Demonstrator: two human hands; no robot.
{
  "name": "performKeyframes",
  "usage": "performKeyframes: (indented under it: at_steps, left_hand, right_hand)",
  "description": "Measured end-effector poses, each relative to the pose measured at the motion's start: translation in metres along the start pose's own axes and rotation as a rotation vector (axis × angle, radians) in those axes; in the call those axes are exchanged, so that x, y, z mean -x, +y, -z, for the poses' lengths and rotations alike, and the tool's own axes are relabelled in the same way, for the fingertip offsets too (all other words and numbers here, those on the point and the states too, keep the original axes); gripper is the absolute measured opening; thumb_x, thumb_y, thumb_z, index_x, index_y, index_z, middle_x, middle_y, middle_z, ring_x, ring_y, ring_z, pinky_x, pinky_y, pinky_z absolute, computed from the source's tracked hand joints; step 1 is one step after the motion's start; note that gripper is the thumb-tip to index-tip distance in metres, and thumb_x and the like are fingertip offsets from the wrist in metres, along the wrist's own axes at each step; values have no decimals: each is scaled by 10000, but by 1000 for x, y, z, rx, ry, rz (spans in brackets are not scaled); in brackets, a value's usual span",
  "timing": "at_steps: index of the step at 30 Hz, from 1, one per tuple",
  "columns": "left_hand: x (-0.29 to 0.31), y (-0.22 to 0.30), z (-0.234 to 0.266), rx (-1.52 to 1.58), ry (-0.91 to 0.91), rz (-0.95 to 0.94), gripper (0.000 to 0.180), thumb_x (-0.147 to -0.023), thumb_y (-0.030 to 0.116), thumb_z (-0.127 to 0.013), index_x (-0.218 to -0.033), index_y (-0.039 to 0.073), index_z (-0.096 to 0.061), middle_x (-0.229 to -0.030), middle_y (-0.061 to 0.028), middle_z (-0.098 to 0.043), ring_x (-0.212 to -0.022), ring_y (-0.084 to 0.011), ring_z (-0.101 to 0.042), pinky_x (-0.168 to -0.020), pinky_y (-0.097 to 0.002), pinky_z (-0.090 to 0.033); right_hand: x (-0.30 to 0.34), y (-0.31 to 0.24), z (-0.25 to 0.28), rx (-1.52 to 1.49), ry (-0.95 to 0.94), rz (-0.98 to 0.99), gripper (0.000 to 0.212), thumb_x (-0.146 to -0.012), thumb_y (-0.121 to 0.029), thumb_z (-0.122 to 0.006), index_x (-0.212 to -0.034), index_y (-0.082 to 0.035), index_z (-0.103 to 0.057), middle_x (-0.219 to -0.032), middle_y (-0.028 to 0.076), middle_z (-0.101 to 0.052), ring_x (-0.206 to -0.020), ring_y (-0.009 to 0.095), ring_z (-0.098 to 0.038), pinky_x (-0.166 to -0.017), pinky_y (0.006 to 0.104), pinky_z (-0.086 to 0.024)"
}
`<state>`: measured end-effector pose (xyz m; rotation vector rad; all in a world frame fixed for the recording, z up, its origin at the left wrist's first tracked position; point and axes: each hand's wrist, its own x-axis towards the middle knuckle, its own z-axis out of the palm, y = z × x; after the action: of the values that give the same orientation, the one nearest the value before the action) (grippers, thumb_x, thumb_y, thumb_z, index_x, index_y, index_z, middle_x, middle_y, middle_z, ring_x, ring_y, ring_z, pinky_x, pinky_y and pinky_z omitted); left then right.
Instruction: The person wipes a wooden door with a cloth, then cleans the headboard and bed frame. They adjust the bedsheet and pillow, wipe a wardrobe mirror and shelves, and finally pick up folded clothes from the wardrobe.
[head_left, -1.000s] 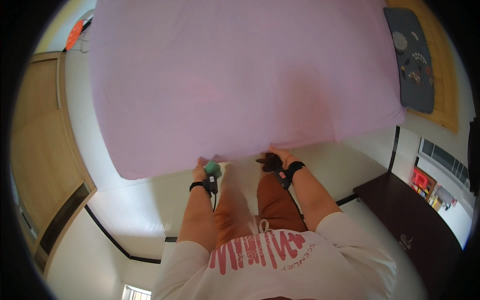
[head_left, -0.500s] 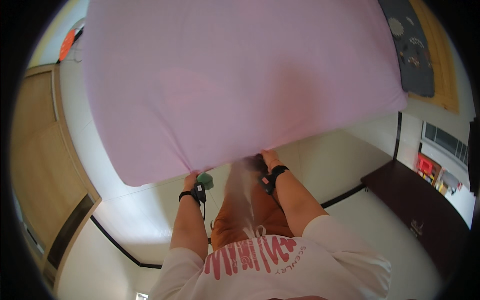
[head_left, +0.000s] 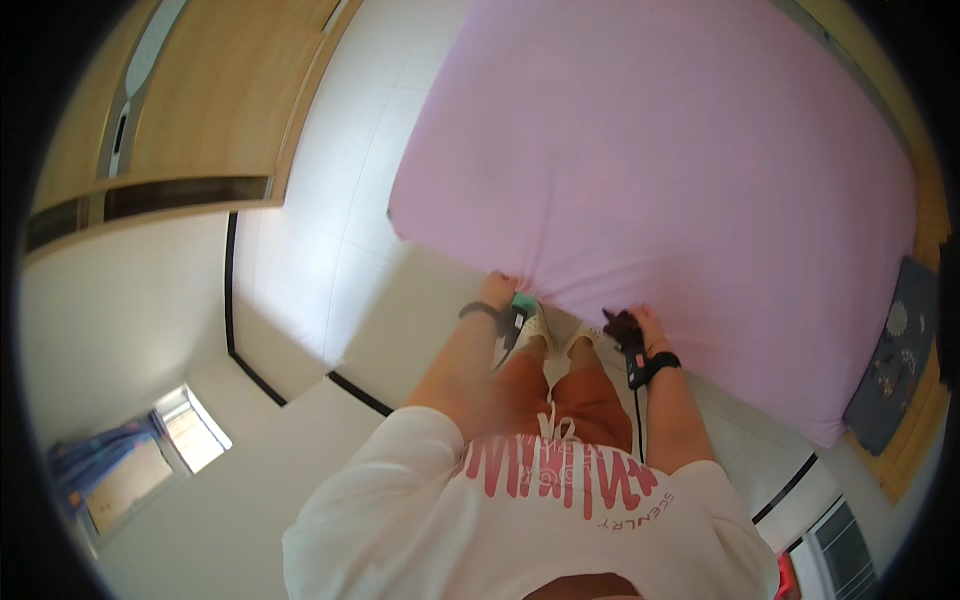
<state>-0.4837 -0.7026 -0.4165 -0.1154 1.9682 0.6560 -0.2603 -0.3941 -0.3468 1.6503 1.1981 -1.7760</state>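
A pink bed sheet (head_left: 660,150) covers the mattress, with its near edge running in front of my legs. My left hand (head_left: 497,290) is closed on that edge, and short creases run up the sheet from it. Farther right along the same edge, my right hand (head_left: 650,325) is closed on the sheet as well; its fingertips are partly hidden. A dark strap with a small black device (head_left: 513,322) is on my left wrist, beside a green piece (head_left: 524,302). My right wrist carries a similar black device (head_left: 637,368), with a dark piece (head_left: 622,328) by the palm.
At the bed's right end, a dark grey patterned cloth (head_left: 893,360) lies over the wooden headboard (head_left: 893,458). A wooden wardrobe (head_left: 215,90) stands at the upper left, across pale floor tiles (head_left: 350,150). A window with a blue curtain (head_left: 110,455) is at the lower left.
The view has turned left, so the bed sits farther right and more wardrobe shows. Both hands remain at the sheet's near edge, with more wrinkles gathered between them.
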Motion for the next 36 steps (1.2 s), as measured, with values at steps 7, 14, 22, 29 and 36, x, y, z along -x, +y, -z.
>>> performKeyframes:
  at_steps: [7,14,22,29,36]
  left_hand:
    - [-50,-44,53,75,65,112,566,-796,355,-634,-1131,-91,-532,-954,-218,-646,-919,-296,-634,-816,-372,-488]
    - [-15,-6,46,62,136,145,697,-753,446,-643,-1188,-80,-498,-1162,-265,-565,-1059,-357,-572,-906,-385,-451]
    - [-12,40,70,56,146,84,914,-722,486,-704,-1294,-119,-329,-1212,-308,-514,-1137,-389,-519,-940,-408,-430]
    - [-45,78,59,-254,-129,-14,629,-793,451,-612,-1074,-108,-545,-1033,-324,-592,-1003,-424,-576,-857,-451,-463]
    - [-35,118,35,-409,9,-264,343,-902,308,-456,-920,-6,-593,-918,-240,-638,-863,-406,-609,-746,-464,-480]
  right_hand:
    - [9,-64,-85,-20,65,17,827,-792,-300,-710,-1422,-28,-248,-1246,199,-506,-1035,272,-561,-805,362,-501]
    - [30,-52,-61,17,88,-68,680,-807,-242,-678,-1375,-50,-356,-1224,173,-530,-1036,260,-559,-840,357,-488]
    - [-24,-33,-108,425,-19,-23,649,-808,-346,-663,-1337,-80,-399,-1265,125,-503,-1123,279,-499,-889,432,-436]
    - [-9,-102,-114,188,30,-135,658,-836,-442,-621,-1330,-67,-404,-1247,144,-504,-1080,293,-506,-723,489,-483]
    - [-12,-118,-75,-139,259,-201,421,-886,-343,-558,-1158,-23,-582,-1077,110,-590,-922,251,-559,-761,380,-471]
